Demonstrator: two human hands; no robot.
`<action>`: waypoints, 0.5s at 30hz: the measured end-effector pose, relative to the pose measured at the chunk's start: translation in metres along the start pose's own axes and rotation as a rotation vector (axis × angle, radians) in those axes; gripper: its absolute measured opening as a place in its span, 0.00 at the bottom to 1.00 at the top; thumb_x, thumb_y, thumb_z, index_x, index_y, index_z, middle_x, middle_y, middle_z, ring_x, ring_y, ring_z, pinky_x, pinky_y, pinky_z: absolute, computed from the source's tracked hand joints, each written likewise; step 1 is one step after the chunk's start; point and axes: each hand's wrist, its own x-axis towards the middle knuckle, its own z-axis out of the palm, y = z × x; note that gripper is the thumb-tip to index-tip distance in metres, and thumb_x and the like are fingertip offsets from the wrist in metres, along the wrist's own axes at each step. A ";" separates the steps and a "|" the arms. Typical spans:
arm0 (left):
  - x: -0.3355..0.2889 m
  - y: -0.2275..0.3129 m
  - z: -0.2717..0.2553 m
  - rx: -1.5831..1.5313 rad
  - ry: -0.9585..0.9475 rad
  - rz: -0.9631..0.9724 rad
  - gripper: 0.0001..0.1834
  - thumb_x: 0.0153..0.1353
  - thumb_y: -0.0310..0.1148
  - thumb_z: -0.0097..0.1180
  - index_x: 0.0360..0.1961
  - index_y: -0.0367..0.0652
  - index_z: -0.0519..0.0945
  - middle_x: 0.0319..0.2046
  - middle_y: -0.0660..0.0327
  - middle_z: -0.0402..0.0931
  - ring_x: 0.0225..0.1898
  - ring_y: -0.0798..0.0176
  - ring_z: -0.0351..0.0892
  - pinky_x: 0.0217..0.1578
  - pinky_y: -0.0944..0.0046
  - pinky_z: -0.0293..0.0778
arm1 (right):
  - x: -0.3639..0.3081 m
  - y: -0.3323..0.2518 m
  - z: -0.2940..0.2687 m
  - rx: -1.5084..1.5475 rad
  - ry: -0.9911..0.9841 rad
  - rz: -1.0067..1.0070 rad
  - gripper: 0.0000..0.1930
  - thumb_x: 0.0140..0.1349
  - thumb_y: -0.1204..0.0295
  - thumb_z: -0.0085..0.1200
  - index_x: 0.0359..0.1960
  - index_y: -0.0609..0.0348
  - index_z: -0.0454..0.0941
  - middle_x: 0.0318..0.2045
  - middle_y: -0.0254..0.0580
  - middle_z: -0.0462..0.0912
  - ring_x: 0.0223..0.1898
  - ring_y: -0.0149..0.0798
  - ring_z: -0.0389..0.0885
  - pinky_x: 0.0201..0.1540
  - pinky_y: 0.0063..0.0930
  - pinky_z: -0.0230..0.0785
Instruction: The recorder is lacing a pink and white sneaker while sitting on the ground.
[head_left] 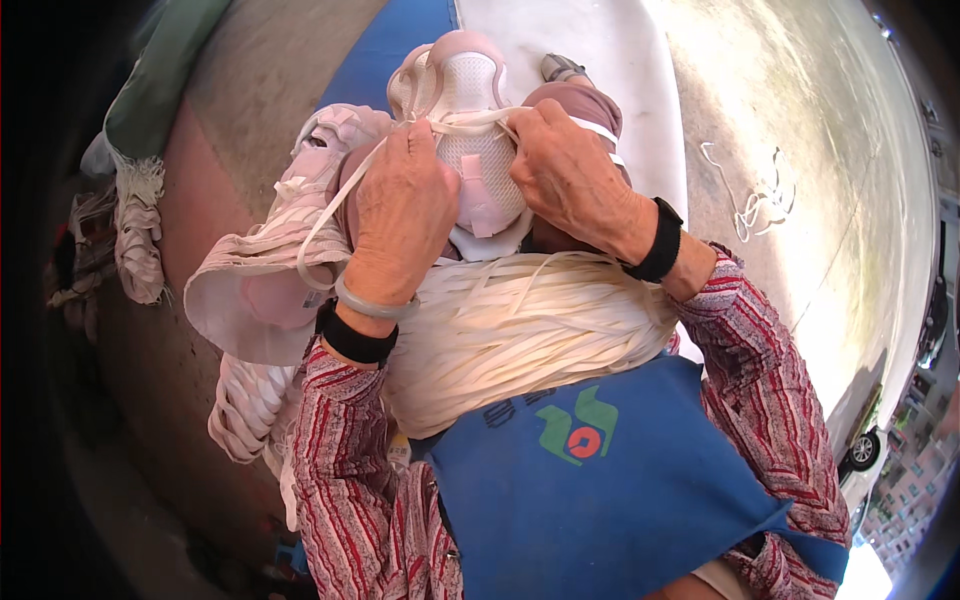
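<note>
A flat white shoelace point(472, 124) runs between my two hands across a pink and white mesh shoe upper point(470, 82). My left hand point(408, 205) pinches one part of the lace, its fingertips curled in; a long loop hangs from it past the wrist. On the other side my right hand point(572, 172) grips the lace between thumb and fingers. Between the hands, the upper's mesh tongue shows a pale pink tab. Another shoe upper point(322, 140) leans left of my left hand. A thick bundle of white laces point(530, 315) lies across my lap under both wrists.
More white uppers with a wide opening point(215, 300) hang at my left. A blue apron point(600, 470) covers my lap. Loose laces point(755, 205) lie on the concrete floor at right. A white sheet point(640, 60) extends ahead, beside blue cloth point(385, 50). Green fabric point(165, 75) stands far left.
</note>
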 end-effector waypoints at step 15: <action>-0.008 -0.018 -0.007 -0.499 0.103 -0.176 0.13 0.67 0.35 0.53 0.43 0.36 0.81 0.35 0.44 0.81 0.39 0.42 0.80 0.40 0.52 0.75 | 0.017 -0.021 -0.014 -0.343 -0.140 -0.042 0.11 0.57 0.77 0.54 0.42 0.62 0.73 0.35 0.49 0.77 0.30 0.48 0.84 0.30 0.37 0.76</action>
